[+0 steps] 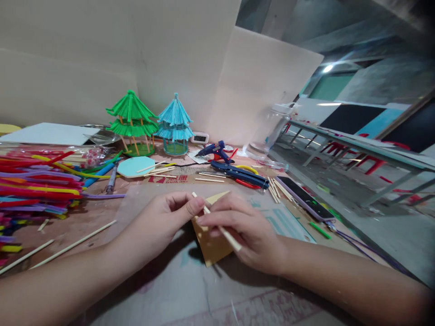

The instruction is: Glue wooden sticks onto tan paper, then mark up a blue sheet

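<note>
A pale wooden stick (229, 237) runs slantwise between my two hands. My left hand (173, 210) is closed, with thumb and fingers pinching near its upper end. My right hand (246, 231) is closed around the lower part, and the stick's thick end pokes out below the fingers. Under both hands is a tan sheet (215, 251), partly covered by them and casting a shadow on the work mat (159, 276). Whether the hands touch this sheet I cannot tell.
Behind stand a green pavilion model (133, 124) and a blue one (176, 124). Colourful pipe cleaners (37, 185) pile up at left. A glue gun (215, 151), blue-handled cutters (239, 173), a phone (304, 198) and loose sticks (73, 244) lie around. A clear jar (272, 129) stands back right.
</note>
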`<state>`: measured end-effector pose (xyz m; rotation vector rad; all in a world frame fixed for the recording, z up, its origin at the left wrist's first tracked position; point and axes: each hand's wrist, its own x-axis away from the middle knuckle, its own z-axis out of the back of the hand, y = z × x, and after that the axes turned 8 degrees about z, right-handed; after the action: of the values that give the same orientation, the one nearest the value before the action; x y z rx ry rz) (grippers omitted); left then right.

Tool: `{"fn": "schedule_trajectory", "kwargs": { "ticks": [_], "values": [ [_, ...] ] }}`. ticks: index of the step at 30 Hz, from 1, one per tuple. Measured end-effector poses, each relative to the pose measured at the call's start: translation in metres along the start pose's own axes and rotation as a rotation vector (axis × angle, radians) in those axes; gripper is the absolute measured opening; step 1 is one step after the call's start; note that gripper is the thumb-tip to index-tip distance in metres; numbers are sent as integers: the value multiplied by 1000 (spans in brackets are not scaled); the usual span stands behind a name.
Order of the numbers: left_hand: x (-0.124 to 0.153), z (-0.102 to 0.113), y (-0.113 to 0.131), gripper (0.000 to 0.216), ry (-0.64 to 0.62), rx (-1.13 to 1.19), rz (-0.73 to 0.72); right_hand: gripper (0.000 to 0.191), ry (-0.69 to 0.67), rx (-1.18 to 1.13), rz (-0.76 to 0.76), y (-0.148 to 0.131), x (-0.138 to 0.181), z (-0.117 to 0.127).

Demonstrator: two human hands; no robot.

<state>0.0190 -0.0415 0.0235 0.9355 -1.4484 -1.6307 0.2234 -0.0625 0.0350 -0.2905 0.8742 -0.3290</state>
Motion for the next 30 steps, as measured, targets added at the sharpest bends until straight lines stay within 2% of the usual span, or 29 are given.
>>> {"fn": "schedule_trajectory", "kwargs": {
  "ticks": [2,4,5,8,10,13,17,19,22,25,28,30],
  "values": [
    [-1,5,0,34,73,-281,-115,19,115,23,-107,7,-1,2],
    [-3,11,-4,24,176,-581,-244,24,211,23,-251,17,-1,3],
    [-4,13,-8,26,192,-691,-273,26,227,15,-320,22,-1,3],
    [-6,16,-21,38,101,-857,-239,28,182,-25,-461,34,-1,2],
    [-7,14,-28,38,51,-905,-206,28,128,-28,-485,38,0,1],
    [-7,12,-32,37,42,-936,-211,26,-6,-14,-465,35,-1,-3],
    [-7,11,-34,29,39,-940,-227,18,-226,-6,-370,27,-1,-10],
    [-8,11,-37,27,51,-943,-240,18,-282,22,-320,25,0,-12],
    [-8,11,-38,25,61,-943,-259,19,-314,40,-287,27,0,-11],
    [-8,10,-35,22,37,-947,-231,13,-357,124,-291,38,-2,-8],
    [-7,9,-30,29,21,-959,-173,13,-323,253,-351,48,-5,-5],
    [-8,9,-29,31,18,-963,-154,16,-294,226,-373,50,-5,-5]
  ]
}}
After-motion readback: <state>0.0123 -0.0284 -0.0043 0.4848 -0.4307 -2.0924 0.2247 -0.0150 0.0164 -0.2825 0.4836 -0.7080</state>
